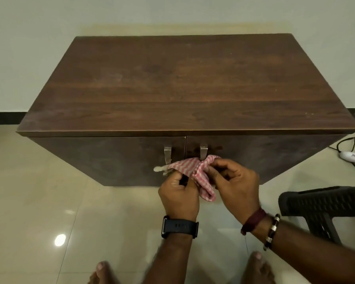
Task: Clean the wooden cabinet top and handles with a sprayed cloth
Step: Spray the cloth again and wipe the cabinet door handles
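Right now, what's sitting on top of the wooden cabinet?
Nothing rests on the cabinet top; only bare wood grain shows. Both hands, left hand and right hand, hold the striped cloth lower, by the handles.

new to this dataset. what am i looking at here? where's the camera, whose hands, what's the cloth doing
There is no robot here: a person works with bare hands. The single picture comes from a wide-angle camera worn on the head, looking forward and down, which is why the edges bend and bare feet show at the bottom.

The big brown box is a wooden cabinet standing on a tiled floor against a wall. Two metal handles sit side by side where its doors meet.

The left hand, above a black watch, and the right hand, above wrist bands, both grip a pink striped cloth just in front of the handles. Nothing lies on the cabinet top.

At right are a dark plastic chair and a white device with cables on the floor.
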